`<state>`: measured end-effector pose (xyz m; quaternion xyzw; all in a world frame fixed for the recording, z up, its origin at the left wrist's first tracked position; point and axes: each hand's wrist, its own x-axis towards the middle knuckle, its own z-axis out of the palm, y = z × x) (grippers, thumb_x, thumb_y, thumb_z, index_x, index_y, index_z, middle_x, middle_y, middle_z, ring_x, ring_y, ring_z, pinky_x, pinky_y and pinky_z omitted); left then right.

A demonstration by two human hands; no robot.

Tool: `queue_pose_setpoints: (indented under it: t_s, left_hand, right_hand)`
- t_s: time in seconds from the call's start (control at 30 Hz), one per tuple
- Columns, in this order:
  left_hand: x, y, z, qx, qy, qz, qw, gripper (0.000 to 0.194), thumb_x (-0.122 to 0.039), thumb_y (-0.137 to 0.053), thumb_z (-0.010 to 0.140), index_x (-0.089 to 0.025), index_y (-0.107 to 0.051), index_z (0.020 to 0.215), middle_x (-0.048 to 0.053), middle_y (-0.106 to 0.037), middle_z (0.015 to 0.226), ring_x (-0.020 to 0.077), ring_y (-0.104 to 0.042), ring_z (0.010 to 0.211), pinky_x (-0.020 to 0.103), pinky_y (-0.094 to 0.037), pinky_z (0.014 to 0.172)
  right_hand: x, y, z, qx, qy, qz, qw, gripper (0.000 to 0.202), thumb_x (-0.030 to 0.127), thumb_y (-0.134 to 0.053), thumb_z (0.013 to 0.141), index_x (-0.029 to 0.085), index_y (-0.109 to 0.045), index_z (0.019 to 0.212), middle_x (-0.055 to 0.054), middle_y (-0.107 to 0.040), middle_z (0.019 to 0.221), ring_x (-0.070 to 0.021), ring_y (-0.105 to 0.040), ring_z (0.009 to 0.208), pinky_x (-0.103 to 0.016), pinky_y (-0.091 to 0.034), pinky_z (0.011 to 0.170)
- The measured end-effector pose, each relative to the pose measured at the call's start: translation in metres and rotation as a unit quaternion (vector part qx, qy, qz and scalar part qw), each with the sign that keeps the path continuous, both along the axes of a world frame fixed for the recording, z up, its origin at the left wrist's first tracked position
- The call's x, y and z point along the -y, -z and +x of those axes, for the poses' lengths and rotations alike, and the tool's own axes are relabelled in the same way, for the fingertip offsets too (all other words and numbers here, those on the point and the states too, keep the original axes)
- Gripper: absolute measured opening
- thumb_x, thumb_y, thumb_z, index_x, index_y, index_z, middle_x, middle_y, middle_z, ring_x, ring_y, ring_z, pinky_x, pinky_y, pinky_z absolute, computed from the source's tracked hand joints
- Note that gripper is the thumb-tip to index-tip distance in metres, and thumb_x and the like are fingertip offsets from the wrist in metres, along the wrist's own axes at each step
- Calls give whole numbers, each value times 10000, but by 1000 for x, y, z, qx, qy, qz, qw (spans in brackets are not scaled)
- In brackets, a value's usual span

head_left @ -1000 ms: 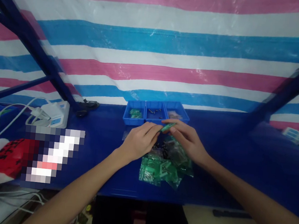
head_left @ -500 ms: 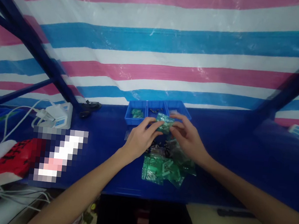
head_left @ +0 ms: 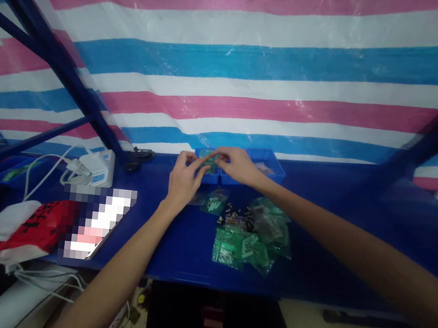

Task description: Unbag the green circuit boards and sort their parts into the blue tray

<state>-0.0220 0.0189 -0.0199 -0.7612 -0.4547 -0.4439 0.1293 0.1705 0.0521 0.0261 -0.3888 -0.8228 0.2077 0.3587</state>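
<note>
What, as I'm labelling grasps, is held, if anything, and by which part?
Apparently a green bag, between the left hand and the right hand, over the blue tray; blur hides which part the grip is on.

The blue table point(head_left: 326, 222) bears green bags point(head_left: 228, 246), small dark parts point(head_left: 249, 222) — and blue trays point(head_left: 272, 179).

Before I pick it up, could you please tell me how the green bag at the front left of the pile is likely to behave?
The green bag looks floppy, since its thin film is creased. Its glossy highlights suggest it may be slippery. It is probably light, as it lies nearly flat.
</note>
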Motion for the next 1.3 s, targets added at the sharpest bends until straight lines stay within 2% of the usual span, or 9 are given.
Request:
queue_pose_setpoints:
  t_s: [0.17,0.33,0.4,0.5,0.6,0.67,0.93,1.2,1.3]
  left_hand:
    - [-5,1,-9,10,-33,-55,998,204,-329,-615,924,-193,-731,1021,62,-512,1006,192,-582,916,346,-540,800]
    - [0,-6,-5,31,-49,-54,997,193,-262,-551,938,-188,-709,1021,59,-534,990,192,-587,914,342,-521,825]
    - [5,-9,0,27,-22,-50,998,207,-251,-528,947,-185,-693,1052,59,-557,996,182,-593,891,330,-517,813]
    - [16,-13,10,-31,83,-79,993,223,-234,-496,965,-187,-664,1103,48,-606,998,159,-610,849,309,-514,799]
    - [27,-11,23,-146,188,-154,959,219,-244,-534,956,-188,-657,1128,39,-649,977,165,-629,845,301,-518,760]
    - [32,-8,30,-207,216,-199,933,209,-248,-559,947,-188,-673,1111,48,-663,972,190,-643,885,312,-524,745]
    - [29,-2,32,-236,225,-269,906,228,-194,-536,949,-210,-694,1112,61,-642,1001,203,-654,902,323,-533,735]
    - [26,1,31,-204,250,-288,902,104,-204,-568,957,-193,-658,1008,45,-623,996,182,-648,897,308,-537,793]
    - [27,-1,32,-191,242,-264,914,93,-212,-554,975,-172,-622,1024,53,-626,1006,183,-645,894,312,-536,785]
  right_hand:
    - [-11,11,-11,166,-14,88,982,259,172,-598,884,231,-735,1096,-85,-724,922,-274,-610,975,-429,-460,851]
    - [15,10,11,161,28,139,977,225,200,-564,929,195,-720,1091,-115,-651,934,-277,-573,987,-428,-455,858]
    - [34,9,26,165,27,143,975,200,192,-546,940,177,-716,1044,-108,-637,926,-263,-578,954,-415,-454,851]
    - [63,19,46,185,-12,119,975,175,181,-533,950,179,-701,997,-77,-639,892,-228,-588,857,-387,-466,805]
    - [83,38,62,185,-19,90,978,175,178,-531,959,181,-698,1011,-85,-646,922,-238,-580,894,-382,-483,792]
    - [88,49,69,183,-10,86,979,184,185,-531,962,181,-701,1033,-99,-644,952,-249,-570,916,-394,-491,797]
    - [92,57,72,177,-15,100,979,228,211,-529,968,189,-699,1120,-126,-628,981,-280,-558,960,-439,-509,809]
    - [100,54,65,189,-7,111,976,201,209,-515,973,183,-708,1022,-124,-624,948,-276,-546,916,-451,-504,805]
    - [98,55,67,179,0,111,978,193,197,-515,971,177,-696,1033,-125,-627,959,-277,-549,926,-451,-506,812]
